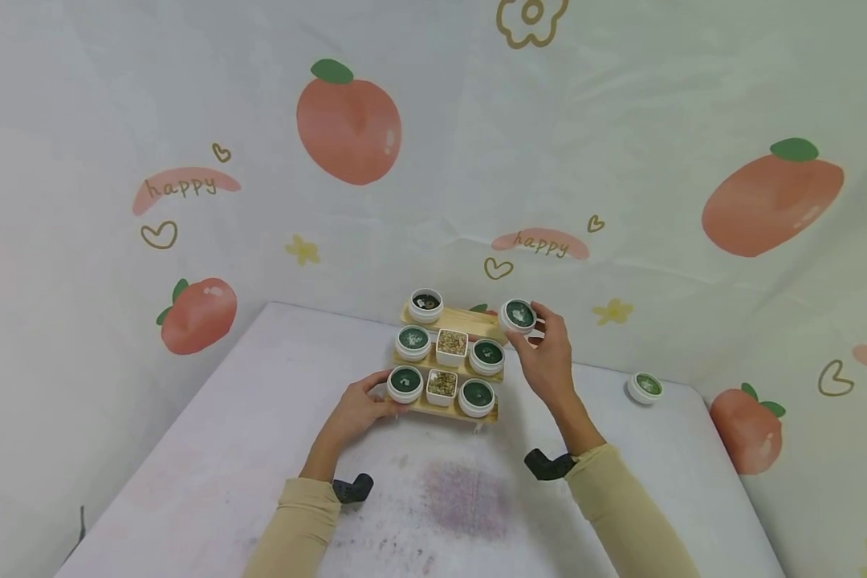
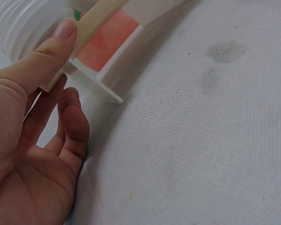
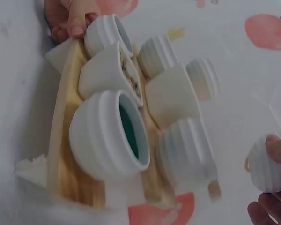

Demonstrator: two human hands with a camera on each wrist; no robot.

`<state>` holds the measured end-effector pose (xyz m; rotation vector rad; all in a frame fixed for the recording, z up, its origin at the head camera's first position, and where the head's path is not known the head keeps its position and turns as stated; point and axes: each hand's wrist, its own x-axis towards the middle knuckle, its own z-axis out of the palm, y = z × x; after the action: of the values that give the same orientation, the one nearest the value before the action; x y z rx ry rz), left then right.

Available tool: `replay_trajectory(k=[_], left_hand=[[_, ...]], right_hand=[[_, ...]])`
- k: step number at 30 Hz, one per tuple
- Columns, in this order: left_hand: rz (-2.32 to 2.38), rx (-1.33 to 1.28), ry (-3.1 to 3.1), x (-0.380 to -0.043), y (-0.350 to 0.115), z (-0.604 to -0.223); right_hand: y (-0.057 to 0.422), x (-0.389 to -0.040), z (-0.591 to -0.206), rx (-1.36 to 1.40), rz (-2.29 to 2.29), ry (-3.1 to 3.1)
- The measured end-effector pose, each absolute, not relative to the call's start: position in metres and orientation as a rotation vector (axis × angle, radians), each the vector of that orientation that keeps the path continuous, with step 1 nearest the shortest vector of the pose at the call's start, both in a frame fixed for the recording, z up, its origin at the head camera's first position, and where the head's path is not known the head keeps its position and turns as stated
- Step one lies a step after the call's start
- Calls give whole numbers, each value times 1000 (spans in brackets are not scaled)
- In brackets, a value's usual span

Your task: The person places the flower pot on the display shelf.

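Observation:
A tiered wooden stand carries small white pots on its steps. My left hand grips the left end of its lowest board, thumb above and fingers beneath, beside a ribbed round pot. My right hand holds another round white pot with a dark green filling, at the right end of the top step. In the right wrist view that pot sits between thumb and fingers, apart from the boards. Square pots with grainy tan contents stand in the middle of the two lower steps.
A round white pot with a lighter green filling stands alone at the table's right. One round pot occupies the top step's left end. Behind the stand rises a cloth backdrop printed with fruit. The white tabletop has a purplish stain.

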<state>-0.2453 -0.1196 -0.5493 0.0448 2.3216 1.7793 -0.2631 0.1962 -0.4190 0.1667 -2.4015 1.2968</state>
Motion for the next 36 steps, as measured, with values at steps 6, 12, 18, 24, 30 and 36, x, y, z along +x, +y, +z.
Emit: replay_trajectory(k=[6,12,18,24,30,36], left_hand=[[1777,49,2329,-246,-120,-550],[1790,39,2319,-247,-121,-551],[1789,44,2331,-246,-122,-552],[1794,61,2328,-243,-119,-549],[1783,66,2339,-243,-119,-550],[1793,58,2331,-244,-120,-550]], right_hand=[[178,-265,-408,255,1320,-2390],[159,-273,-405,316,1329,-2409],[140,-283,-406,336,1387,-2401],[126,-292,-410,291,1429,-2415],[120,-296,-415,259,1379,-2451],[118,-300,-419,215,1365,-2490]])
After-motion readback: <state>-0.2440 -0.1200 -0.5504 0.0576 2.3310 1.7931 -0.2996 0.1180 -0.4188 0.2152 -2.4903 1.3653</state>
